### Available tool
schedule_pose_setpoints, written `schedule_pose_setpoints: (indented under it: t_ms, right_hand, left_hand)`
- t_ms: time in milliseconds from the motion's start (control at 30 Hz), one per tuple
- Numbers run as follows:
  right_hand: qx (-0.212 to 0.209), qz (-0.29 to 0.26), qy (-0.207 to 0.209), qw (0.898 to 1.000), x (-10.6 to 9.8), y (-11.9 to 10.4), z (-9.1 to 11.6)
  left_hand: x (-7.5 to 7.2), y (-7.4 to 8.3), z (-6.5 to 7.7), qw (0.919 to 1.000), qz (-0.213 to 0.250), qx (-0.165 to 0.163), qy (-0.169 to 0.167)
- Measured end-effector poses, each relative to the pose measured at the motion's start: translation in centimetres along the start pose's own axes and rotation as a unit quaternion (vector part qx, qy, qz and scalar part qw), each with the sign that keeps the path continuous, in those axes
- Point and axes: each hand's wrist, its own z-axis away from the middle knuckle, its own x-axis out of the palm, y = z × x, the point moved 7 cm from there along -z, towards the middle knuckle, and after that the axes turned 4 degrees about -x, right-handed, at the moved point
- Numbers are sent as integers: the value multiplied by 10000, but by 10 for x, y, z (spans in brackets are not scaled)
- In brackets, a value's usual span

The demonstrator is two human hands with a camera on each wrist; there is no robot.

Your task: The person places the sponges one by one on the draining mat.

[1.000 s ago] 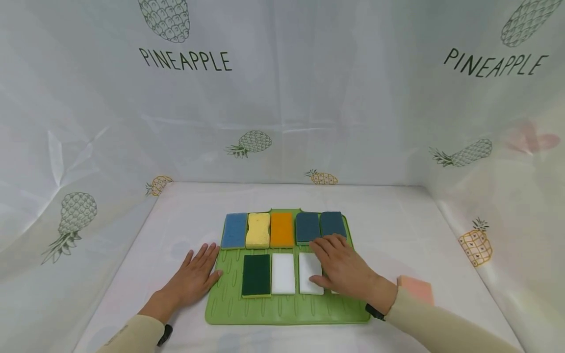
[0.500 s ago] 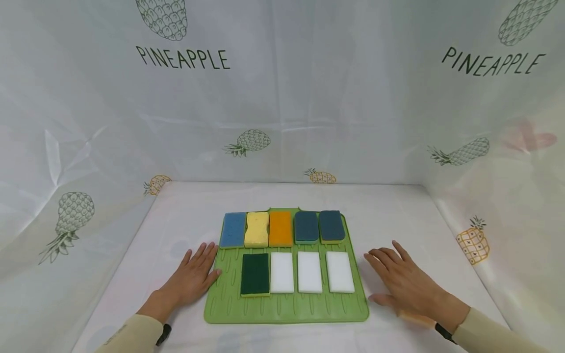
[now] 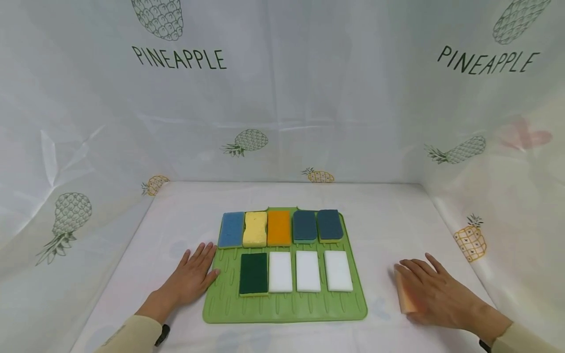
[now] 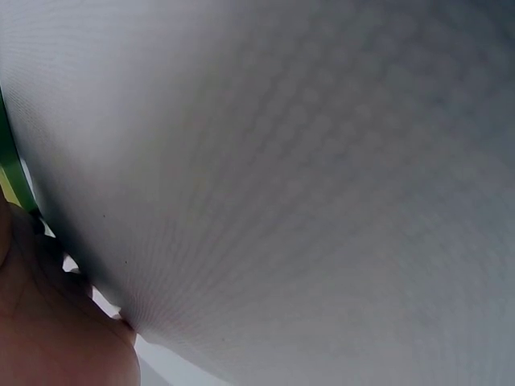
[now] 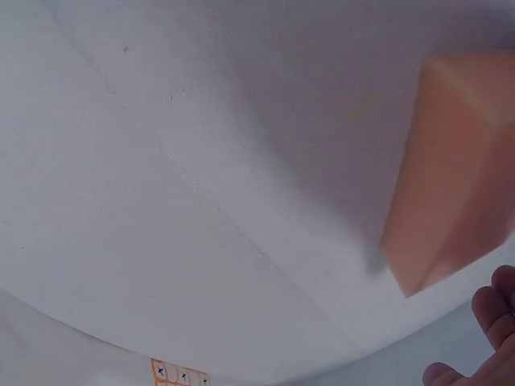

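Observation:
A peach-coloured sponge lies on the white cloth at the right, partly hidden under my right hand. In the right wrist view, that sponge shows as a thick block, with the fingertips a little apart from it. My left hand rests flat by the left edge of a green mat, thumb near the rim. On the mat's back row sit blue, yellow, orange and two dark blue sponges; in front are a dark green one and three white ones.
White cloth covers the table around the mat. A pineapple-printed curtain rises at the back and both sides. The left wrist view is mostly a pale surface, with part of the hand at the lower left.
My right hand has moved right from above the white sponges to the peach-coloured sponge, uncovering the rightmost white one. My left hand stays still.

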Motion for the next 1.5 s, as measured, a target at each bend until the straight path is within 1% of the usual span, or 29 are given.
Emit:
schedule_pose_setpoints:
  t_ms: [267,367,500,633,800,1100,1133,1200,1267,1367,1500]
  right_hand:
    - [500,37,377,9980,5,38,-6]
    - [718,17,384,9967,8,51,-7]
    - [1181,-165,118,9928,14,64,-1]
    - [1506,-421,-275,9873,19,71,11]
    - [1683,-832,-754,9793,27,73,21]
    - [1825,-900,-1257,9710,36,82,31]
    - [1827,-886,-1252,9711,36,84,32]
    - [1851,-856,-1113,9726,35,89,32]
    - [1898,-755,-849,9752,32,95,31]
    - [1988,-540,-291,9781,28,105,30]
    - [2254,-444,97,9732,28,112,21]
  left_hand:
    - [1,-3,0,9999,32,-103,-66]
    - [3,-4,0,9999,15,-109,-54]
    - [4,-5,-1,9999,-22,-99,-42]
    - [4,-4,0,9999,-38,-95,-47]
    - [2,-2,1,9999,5,-107,-64]
    - [3,-3,0,9999,-17,-100,-54]
    - [3,-3,0,9999,-25,-112,-60]
    - [3,-4,0,9999,-46,-121,-54]
    - [3,-5,-1,9999,-60,-111,-38]
    - [4,-5,-1,9999,-76,-106,-27]
    - [3,-4,-1,9999,-80,-84,-24]
